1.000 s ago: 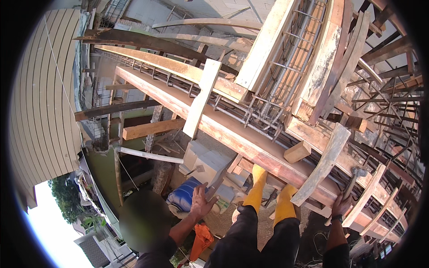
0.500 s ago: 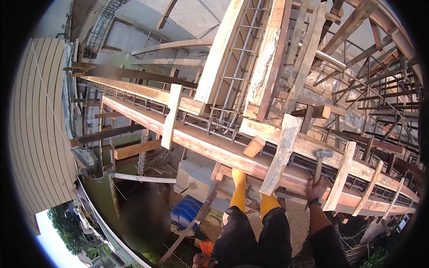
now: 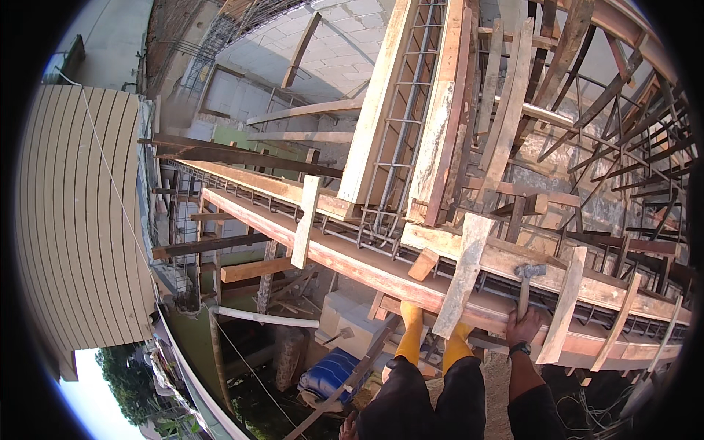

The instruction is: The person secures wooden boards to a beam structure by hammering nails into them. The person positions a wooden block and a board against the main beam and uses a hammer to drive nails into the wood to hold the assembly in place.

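Note:
My right hand [image 3: 522, 327], with a watch on its wrist, is closed round the handle of a hammer [image 3: 523, 295]. The hammer's grey head points away from me, over the long wooden formwork beam [image 3: 381, 277], and the hand rests at the beam's near board. Just right of it a short wooden cleat [image 3: 563, 304] lies across the beam; a weathered one [image 3: 465, 271] is to the left. Only a sliver of my left hand [image 3: 348, 427] shows at the lower edge, beside my dark trousers; its fingers are mostly hidden.
A loose wood block [image 3: 423, 265] sits on the beam. Rebar cages [image 3: 414, 95] run inside the forms. My yellow boots [image 3: 411, 330] stand against the beam's near side. Below lies a blue bundle [image 3: 328, 372]. Timber props [image 3: 623, 139] crowd the right; a ribbed roof [image 3: 84, 220] is left.
My view has swung, so the scene sits further right and lower. The left hand has sunk toward the lower edge, and the orange thing beside it is out of sight. The hammer stays in my right hand.

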`<state>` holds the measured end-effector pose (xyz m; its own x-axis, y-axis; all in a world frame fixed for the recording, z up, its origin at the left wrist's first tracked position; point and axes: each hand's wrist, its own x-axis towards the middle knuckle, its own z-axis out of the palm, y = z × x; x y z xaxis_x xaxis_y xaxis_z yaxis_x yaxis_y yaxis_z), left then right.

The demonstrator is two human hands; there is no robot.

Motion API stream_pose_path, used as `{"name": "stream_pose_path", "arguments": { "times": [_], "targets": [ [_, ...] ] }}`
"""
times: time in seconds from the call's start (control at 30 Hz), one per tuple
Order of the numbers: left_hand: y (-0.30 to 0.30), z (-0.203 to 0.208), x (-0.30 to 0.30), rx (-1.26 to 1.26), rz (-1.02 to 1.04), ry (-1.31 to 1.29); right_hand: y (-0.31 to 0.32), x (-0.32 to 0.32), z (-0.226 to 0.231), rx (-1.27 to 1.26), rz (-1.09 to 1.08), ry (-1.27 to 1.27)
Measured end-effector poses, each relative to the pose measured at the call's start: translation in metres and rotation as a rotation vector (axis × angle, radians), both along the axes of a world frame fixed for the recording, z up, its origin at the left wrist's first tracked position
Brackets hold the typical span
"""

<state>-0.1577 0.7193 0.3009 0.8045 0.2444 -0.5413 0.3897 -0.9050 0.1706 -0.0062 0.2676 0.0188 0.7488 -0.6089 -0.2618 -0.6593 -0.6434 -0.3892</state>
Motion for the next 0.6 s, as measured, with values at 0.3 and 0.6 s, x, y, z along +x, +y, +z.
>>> {"name": "stream_pose_path", "arguments": {
  "times": [0.3,0.6],
  "targets": [
    [-0.004,-0.021,-0.002,0.063,-0.024,0.028,-0.007,-0.004,-0.004,-0.017,-0.014,-0.102],
    [0.009,-0.019,-0.039,0.146,0.028,0.058,0.004,0.005,0.012,0.038,-0.019,-0.084]
  ]
}}
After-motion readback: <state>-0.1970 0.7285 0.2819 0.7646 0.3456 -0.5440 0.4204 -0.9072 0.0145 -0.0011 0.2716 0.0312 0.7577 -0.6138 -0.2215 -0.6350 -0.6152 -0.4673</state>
